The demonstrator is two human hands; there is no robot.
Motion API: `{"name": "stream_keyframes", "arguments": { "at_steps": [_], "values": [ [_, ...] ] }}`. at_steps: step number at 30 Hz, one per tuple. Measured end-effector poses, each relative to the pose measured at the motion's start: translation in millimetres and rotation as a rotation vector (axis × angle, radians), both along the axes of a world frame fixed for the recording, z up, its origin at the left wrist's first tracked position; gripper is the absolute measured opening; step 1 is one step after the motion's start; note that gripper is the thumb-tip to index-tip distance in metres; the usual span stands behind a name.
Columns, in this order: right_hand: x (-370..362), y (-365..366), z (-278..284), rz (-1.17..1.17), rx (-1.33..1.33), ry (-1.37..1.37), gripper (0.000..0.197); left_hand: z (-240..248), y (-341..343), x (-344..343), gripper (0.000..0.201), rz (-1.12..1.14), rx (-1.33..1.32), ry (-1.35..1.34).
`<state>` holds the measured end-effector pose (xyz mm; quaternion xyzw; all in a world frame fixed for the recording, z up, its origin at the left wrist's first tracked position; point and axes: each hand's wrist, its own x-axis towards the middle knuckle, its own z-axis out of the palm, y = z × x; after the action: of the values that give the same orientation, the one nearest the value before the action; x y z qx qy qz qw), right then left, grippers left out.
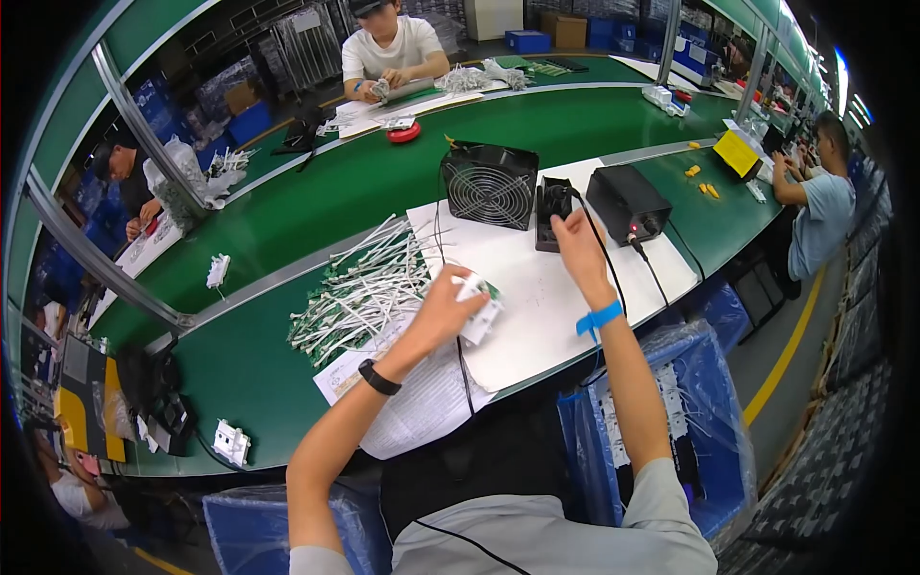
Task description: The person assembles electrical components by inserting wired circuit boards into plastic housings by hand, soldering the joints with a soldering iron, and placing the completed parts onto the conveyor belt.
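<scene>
Over the front edge of the white board, my left hand (pixel 447 309) is closed on a white plastic housing (pixel 479 324) with a bit of green circuit board showing. My right hand (pixel 581 251) has its fingers bent at a black stand (pixel 548 237), closed at a corded black handle that looks like a soldering iron (pixel 558 195); the fingers partly hide the grip. Its black cord loops over the right wrist. Left of the left hand lies a heap of white wires with small green boards (pixel 359 287). Printed sheets (pixel 422 398) lie under my left forearm.
A black fan (pixel 491 187) and a black power box (pixel 628 203) with a red light stand behind the white board (pixel 537 321). Blue plastic-lined bins (pixel 724 422) flank me below the table. Another white housing (pixel 231 443) lies front left. Co-workers sit at surrounding benches.
</scene>
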<state>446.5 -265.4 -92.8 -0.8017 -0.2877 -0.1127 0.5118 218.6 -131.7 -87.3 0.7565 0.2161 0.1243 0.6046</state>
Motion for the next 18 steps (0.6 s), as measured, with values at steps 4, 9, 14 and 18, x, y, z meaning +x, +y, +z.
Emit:
{"name": "stream_keyframes", "arguments": {
  "at_steps": [4,9,14,18],
  "values": [
    [30.8,15.7,15.2,0.089,0.013,-0.076,0.020,-1.7,-15.0,9.3,0.053,-0.162,0.041,0.098],
    [30.4,4.4,15.3,-0.030,0.048,-0.371,0.014,-23.9,-10.3,30.2,0.049,-0.134,0.386,0.025],
    [6.5,-20.4,25.1,-0.088,0.370,-0.333,0.012,-25.9,-4.0,35.3,0.054,-0.099,0.715,0.021],
    [-6.6,-51.9,-2.0,0.126,0.652,-0.098,0.010,-18.7,-18.3,23.9,0.045,0.028,0.801,-0.142]
  ]
}}
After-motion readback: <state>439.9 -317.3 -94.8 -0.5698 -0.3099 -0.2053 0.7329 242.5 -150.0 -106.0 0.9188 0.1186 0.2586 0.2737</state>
